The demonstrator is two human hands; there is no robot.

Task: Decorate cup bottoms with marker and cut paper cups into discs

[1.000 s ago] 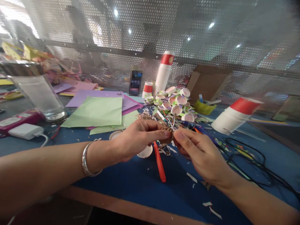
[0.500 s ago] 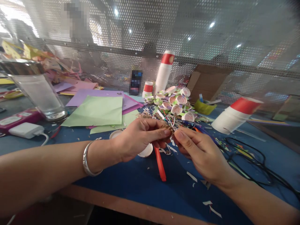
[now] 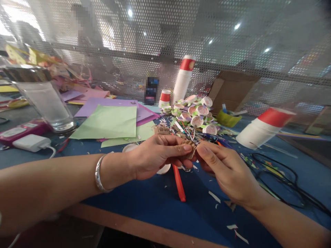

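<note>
Between thumb and fingers, my left hand point(image 3: 165, 153) pinches a small folded piece of brown cardboard point(image 3: 191, 146). My right hand point(image 3: 223, 168) is closed too, its thumb and fingertips pinching at the right edge of that same piece. Most of the piece is covered by fingers. Under the hands, on the blue table, lies an orange-red handle point(image 3: 179, 184), its upper end hidden. A white paper disc point(image 3: 164, 169) shows partly below my left hand, and a white round rim point(image 3: 130, 147) lies behind that wrist. Paper scraps point(image 3: 214, 197) are scattered around.
Behind the hands is a heap of cut cup bottoms point(image 3: 198, 117). Stacked paper cups point(image 3: 182, 81) stand behind it; another stack point(image 3: 254, 132) leans at right near a black cable point(image 3: 280, 174). Coloured paper point(image 3: 108, 122), a lidded glass point(image 3: 53, 103) and a charger point(image 3: 32, 143) are at left.
The brown cardboard piece shows more between my fingertips, and my hands are slightly further apart. The whole view has shifted a little.
</note>
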